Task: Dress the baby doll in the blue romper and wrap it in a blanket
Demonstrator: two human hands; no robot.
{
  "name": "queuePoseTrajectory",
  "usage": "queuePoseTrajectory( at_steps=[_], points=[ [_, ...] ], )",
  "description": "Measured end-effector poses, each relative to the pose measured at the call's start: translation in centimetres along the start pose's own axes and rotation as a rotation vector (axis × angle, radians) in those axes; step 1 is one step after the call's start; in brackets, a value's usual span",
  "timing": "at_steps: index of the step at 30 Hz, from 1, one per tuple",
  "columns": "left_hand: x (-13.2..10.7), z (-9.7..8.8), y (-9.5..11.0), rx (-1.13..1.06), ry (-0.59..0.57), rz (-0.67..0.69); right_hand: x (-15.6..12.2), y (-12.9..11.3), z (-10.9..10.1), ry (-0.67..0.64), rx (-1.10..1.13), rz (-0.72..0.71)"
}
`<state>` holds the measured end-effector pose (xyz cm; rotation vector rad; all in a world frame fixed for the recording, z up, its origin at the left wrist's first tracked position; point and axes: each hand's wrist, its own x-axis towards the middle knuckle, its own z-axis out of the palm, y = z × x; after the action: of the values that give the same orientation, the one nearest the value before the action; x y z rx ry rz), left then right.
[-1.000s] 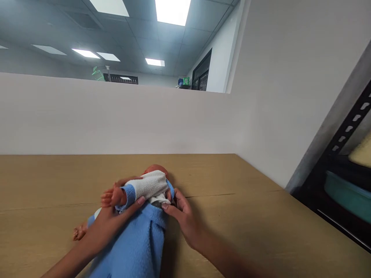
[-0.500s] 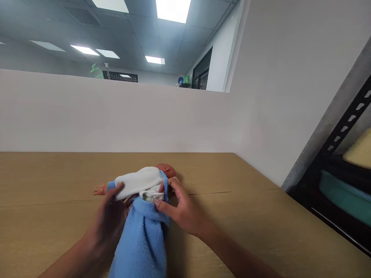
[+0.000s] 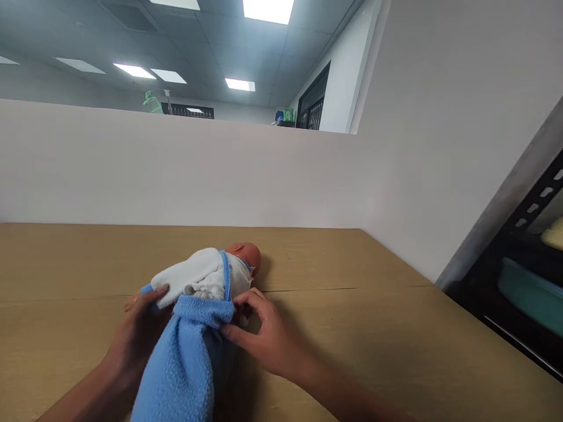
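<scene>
A baby doll [image 3: 248, 254] lies on the table with its head away from me, in a white fleece top [image 3: 189, 275] with a blue cuff. Blue fleece overalls [image 3: 185, 346] cover its lower body, and one thin strap runs up over the shoulder. My left hand [image 3: 143, 322] is closed round the doll's sleeved arm, thumb on top and the fingers hidden beneath. At the right edge of the overalls' waist, my right hand [image 3: 261, 334] pinches the blue cloth between thumb and fingers. The doll's face is turned from view.
The wooden table [image 3: 352, 351] meets a low white wall [image 3: 176, 170] at the back. On the right stands a black metal shelf rack [image 3: 488, 293] holding a teal bin [image 3: 528, 293]. Beyond the wall opening there are ceiling lights and a green hanger [image 3: 153, 102].
The doll and both hands have shifted left in view. The blue strap now lies over the shoulder, and my right hand has moved from near it down to the waist edge.
</scene>
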<state>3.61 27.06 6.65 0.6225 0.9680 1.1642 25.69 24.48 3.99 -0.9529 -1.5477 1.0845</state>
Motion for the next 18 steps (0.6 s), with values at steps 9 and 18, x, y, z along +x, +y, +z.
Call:
queuePoseTrajectory(
  at_steps=[9, 18],
  points=[
    [3.8, -6.1, 3.3, 0.342, 0.052, 0.648, 0.6, -0.5, -0.7, -0.048, 0.172, -0.075],
    [2.0, -4.9, 7.1, 0.962, -0.182, 0.686, 1.7, -0.1, -0.4, -0.131, 0.336, 0.048]
  ],
)
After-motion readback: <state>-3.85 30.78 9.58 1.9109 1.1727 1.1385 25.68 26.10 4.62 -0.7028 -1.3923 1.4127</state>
